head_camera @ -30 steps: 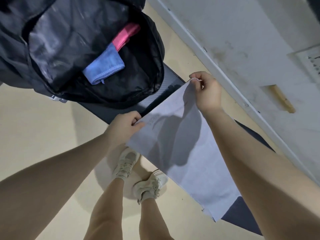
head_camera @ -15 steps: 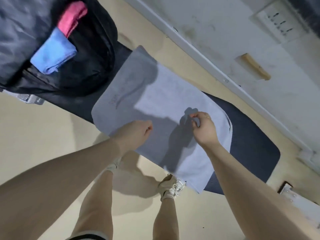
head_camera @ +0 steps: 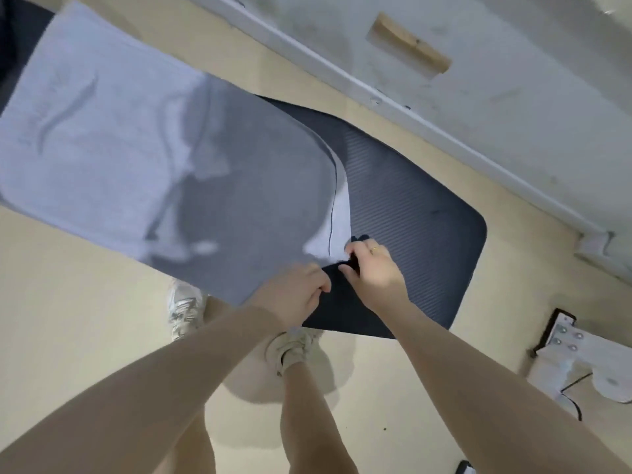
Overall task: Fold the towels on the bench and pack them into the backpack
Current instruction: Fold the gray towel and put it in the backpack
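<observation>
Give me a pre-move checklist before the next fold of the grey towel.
1. Left hand pinches the near edge of the grey towel: ok.
2. Right hand grips the towel's corner: ok.
3. Towel lies flat on the bench: not ok, a wrinkle shows at the far end.
4. Folded edges aligned: not ok, the lower layer sticks out.
5. Backpack within reach: cannot tell, out of view.

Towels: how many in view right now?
1. The grey towel lies spread on the bench, folded over; the left hand and right hand grip its near corners. The backpack is out of frame, so packed towels are hidden.
</observation>
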Tool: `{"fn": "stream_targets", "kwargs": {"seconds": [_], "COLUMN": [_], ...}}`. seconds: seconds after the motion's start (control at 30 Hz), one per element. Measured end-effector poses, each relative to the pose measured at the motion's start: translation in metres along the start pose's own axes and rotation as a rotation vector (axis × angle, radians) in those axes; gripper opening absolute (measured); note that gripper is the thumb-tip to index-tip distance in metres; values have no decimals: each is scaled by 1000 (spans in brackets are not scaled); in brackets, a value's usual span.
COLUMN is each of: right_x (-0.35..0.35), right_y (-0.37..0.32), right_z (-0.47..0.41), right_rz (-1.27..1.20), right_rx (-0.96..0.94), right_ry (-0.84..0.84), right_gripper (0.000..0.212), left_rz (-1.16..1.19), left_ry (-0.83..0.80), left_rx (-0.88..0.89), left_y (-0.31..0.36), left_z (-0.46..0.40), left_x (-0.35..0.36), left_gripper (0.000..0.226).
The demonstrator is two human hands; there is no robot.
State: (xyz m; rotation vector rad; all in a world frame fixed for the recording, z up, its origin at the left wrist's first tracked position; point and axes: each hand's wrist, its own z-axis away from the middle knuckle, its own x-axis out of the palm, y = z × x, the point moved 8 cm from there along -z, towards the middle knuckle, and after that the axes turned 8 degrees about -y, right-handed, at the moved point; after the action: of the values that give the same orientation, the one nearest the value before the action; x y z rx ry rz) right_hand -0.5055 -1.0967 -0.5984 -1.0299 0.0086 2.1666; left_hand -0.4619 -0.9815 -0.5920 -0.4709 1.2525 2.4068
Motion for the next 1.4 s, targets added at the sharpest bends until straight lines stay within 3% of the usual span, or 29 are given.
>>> {"fn": "stream_targets", "kwargs": {"seconds": [0.1, 0.17, 0.3, 0.37, 0.43, 0.57, 0.7, 0.87, 0.93, 1.03, 1.23, 1.33, 1.4], "right_x": [4, 1, -4, -7, -14, -34, -51, -70, -78, -85, -82, -76, -74], "right_y": [-8, -10, 14, 12, 3, -4, 2, 31, 41, 56, 86, 99, 105], "right_z": [-9, -13, -12, -3, 9, 21, 20, 20, 18, 14, -1, -9, -12], "right_rz": [41, -105, -840, -1231, -1360, -1404, -1485, -1582, -1562, -1571, -1454, -1225, -1083], "right_rx": [24, 62, 262, 241, 177, 100, 95, 171, 198, 241, 320, 331, 314], "right_ry": [81, 170, 234, 165, 64, 24, 44, 178, 216, 257, 283, 285, 314], "right_gripper": [38, 27, 15, 10, 10, 13, 16, 24, 26, 27, 23, 25, 26], "left_rz": [-109, -185, -194, -187, -270, -331, -321, -170, -96, -37, -565, -620, -539], "left_ry": [103, 110, 82, 157, 233, 305, 431, 483, 384, 191, -163, -267, -279], "left_rx": [8, 17, -103, -208, -272, -244, -206, 25, 71, -60, -361, -485, -441], "left_y": [-1, -12, -17, -12, -4, 22, 33, 51, 61, 63, 54, 50, 61], "left_z": [4, 7, 10, 12, 10, -5, -10, -5, -5, -13, -32, -34, -41], "left_x": [2, 7, 6, -5, -18, -34, -46, -60, -59, -46, -21, -14, -13], "left_gripper": [28, 34, 42, 42, 32, 35, 14, 31, 35, 38, 15, 12, 23]}}
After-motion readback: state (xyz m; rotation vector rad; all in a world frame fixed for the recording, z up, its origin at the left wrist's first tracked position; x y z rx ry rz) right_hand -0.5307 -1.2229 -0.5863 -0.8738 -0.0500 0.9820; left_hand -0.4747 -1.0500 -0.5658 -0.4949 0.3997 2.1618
